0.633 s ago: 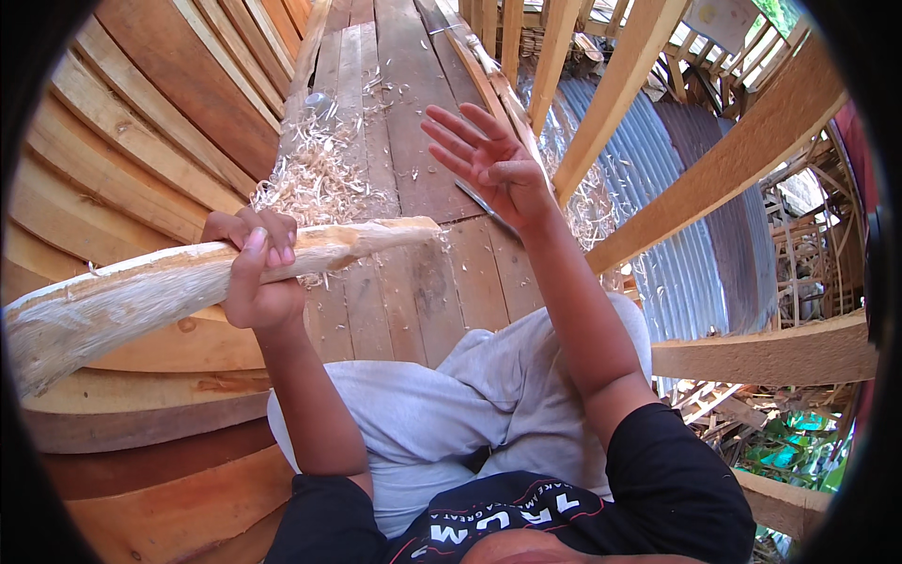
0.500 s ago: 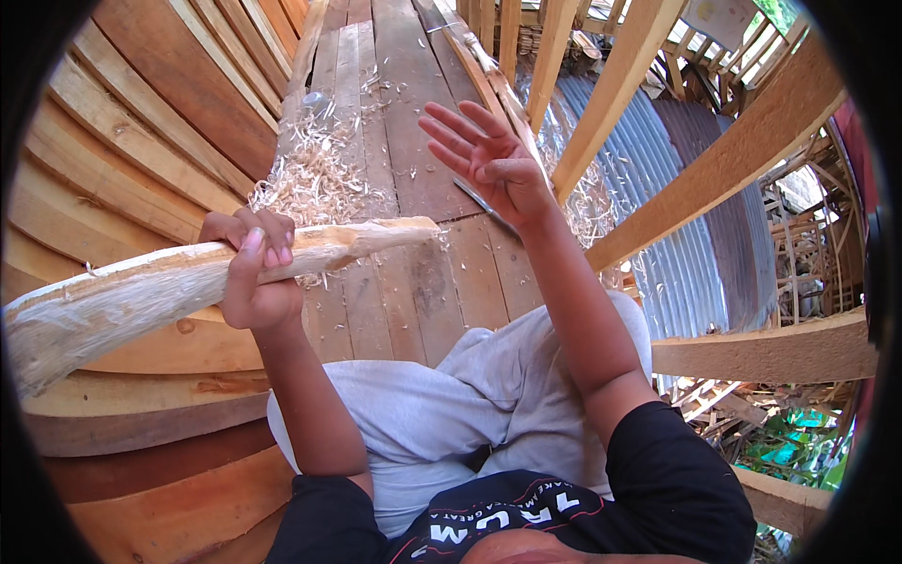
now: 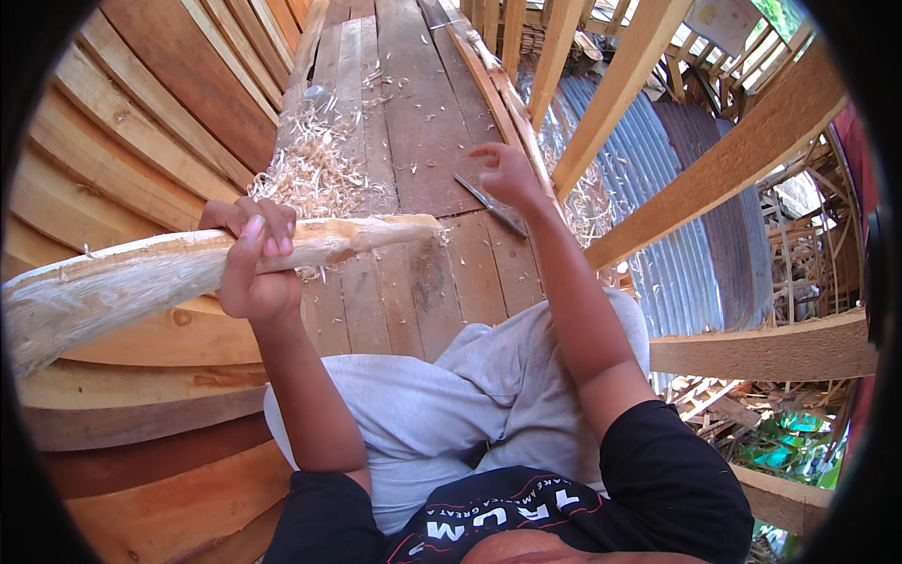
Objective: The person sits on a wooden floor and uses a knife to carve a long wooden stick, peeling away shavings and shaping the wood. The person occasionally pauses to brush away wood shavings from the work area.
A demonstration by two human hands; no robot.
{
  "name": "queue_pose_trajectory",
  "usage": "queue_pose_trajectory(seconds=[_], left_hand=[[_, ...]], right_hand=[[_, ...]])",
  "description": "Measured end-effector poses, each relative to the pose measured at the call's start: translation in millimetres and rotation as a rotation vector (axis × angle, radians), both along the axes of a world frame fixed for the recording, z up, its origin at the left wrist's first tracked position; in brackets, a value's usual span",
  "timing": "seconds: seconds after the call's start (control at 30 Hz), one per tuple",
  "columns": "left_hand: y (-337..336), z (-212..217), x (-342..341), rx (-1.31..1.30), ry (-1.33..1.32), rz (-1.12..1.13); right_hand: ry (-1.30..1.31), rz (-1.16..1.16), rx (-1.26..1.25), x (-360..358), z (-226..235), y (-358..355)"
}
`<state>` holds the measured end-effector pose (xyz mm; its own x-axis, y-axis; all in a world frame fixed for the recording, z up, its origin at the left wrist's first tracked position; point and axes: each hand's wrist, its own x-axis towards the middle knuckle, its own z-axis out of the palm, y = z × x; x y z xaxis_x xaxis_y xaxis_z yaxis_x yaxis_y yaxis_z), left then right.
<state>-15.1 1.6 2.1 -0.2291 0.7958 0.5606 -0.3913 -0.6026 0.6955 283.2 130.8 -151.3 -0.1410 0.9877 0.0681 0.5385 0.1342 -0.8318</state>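
Firmly, left hand (image 3: 252,268) grips carved wooden piece (image 3: 169,273).

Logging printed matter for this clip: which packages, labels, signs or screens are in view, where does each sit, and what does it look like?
Pale sheet or sign: hung among the timber posts at upper right, roughly rectangular, off-white with faint coloured marks, too small to make out.
White lettering on the black shirt: bottom edge, across the person's chest.
No packages or screens show.

We wear a black short-sleeved shirt (image 3: 648,479) with white lettering, light grey trousers (image 3: 451,414), forearms bare.
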Motion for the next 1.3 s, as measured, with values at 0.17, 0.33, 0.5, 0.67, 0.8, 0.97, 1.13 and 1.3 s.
queue_pose_trajectory(seconds=[0.17,0.33,0.5,0.67,0.8,0.97,1.13,1.3], left_hand=[[0,-1,-3,0.014,-0.009,0.009],[3,-5,-6,0.025,0.015,0.024],[13,-15,-7,0.076,-0.018,0.058],[17,-24,-9,0.078,-0.047,0.145],[21,-26,-8,0.059,-0.094,0.202],[16,-21,-2,-0.025,-0.208,0.341],[14,-14,3,-0.077,-0.273,0.339],[12,-14,1,-0.109,-0.294,0.354]], right_hand=[[-0.684,-0.209,-0.378,5,-65,-5],[-0.689,-0.23,-0.362,3,-96,-4],[-0.633,-0.103,-0.2,0,-96,4],[-0.316,0.048,-0.156,-42,-59,-10],[-0.174,0.046,-0.136,-61,-60,-17],[-0.099,0.025,-0.122,-65,-83,-17],[-0.068,-0.264,-0.161,-62,-117,-12],[0.075,-0.194,-0.611,-58,-105,-11]])
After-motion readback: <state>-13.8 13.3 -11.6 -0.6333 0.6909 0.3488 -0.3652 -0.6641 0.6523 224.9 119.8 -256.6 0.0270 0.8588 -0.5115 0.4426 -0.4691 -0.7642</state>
